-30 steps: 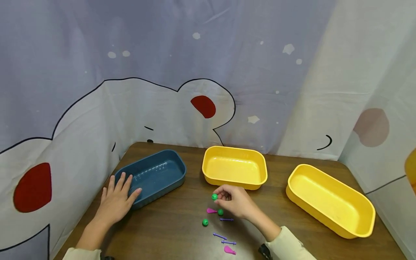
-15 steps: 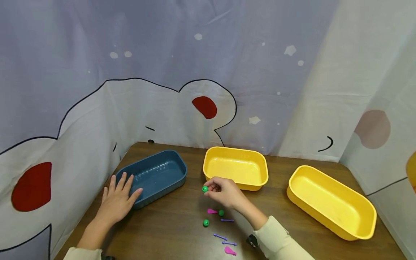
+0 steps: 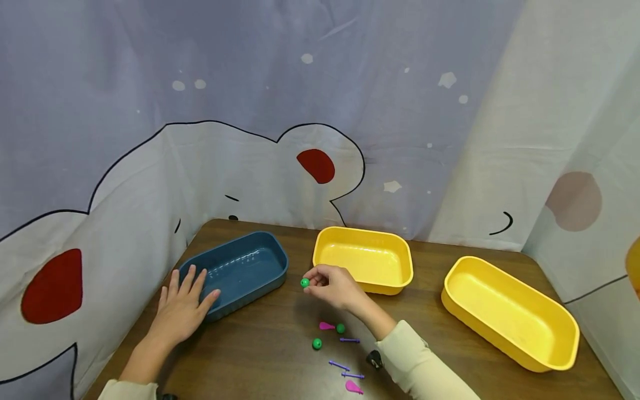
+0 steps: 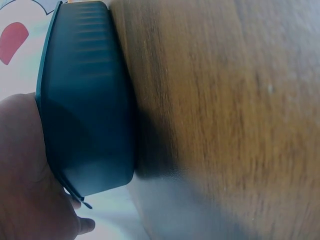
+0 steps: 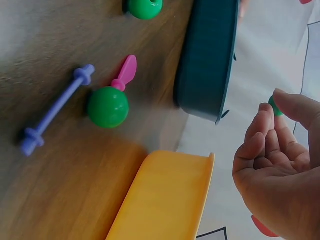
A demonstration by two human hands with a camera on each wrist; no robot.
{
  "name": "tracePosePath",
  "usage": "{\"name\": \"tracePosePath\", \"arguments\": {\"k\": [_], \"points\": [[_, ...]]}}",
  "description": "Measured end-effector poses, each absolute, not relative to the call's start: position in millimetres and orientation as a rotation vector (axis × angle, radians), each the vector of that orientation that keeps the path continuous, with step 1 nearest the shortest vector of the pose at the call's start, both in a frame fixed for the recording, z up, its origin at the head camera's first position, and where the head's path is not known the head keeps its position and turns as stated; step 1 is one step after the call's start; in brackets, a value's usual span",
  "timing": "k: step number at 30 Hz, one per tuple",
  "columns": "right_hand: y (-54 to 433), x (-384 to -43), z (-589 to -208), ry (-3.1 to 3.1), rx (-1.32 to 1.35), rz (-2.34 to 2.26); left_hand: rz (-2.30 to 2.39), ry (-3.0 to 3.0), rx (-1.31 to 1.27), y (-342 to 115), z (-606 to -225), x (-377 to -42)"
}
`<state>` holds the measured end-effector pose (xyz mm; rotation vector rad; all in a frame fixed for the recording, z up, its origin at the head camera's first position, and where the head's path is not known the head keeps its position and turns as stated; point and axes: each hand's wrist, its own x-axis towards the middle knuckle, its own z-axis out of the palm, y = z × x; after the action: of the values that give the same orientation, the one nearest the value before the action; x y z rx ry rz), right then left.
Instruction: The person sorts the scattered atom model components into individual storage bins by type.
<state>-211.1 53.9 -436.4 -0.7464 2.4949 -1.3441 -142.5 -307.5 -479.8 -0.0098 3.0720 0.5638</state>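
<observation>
My right hand (image 3: pixel 337 290) pinches a small green ball with a hole, like a bead (image 3: pixel 305 283), between thumb and fingertips. It hovers above the table in front of the middle yellow bin (image 3: pixel 385 289). My left hand (image 3: pixel 176 314) rests with spread fingers over the near left rim of a blue bin (image 3: pixel 250 298). Below the right hand lie two more green beads, one nearer (image 3: pixel 317 344) and one farther (image 3: pixel 340 329), the latter beside a pink paddle-shaped piece (image 3: pixel 326 326). In the right wrist view the held bead (image 5: pixel 275 107) is partly hidden by the thumb.
Several small pieces lie on the wooden table (image 3: pixel 240 355): purple rods (image 3: pixel 349 340) and a second pink piece (image 3: pixel 354 387) nearest me. Another yellow bin (image 3: pixel 500 344) stands angled at the right. A printed curtain (image 3: pixel 250 172) hangs behind and at both sides.
My right hand has moved left and farther from me with the green bead, away from the loose pieces toward the blue bin. The left hand has stayed on the bin's rim.
</observation>
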Motion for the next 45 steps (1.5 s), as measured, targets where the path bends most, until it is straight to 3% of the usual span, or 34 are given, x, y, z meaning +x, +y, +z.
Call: {"name": "tracePosePath", "arguments": {"k": [45], "points": [[-19.1, -259.0, -432.8, 2.409, -0.551, -1.41, 0.531, 3.103, -0.014, -306.1, -479.3, -141.0]]}}
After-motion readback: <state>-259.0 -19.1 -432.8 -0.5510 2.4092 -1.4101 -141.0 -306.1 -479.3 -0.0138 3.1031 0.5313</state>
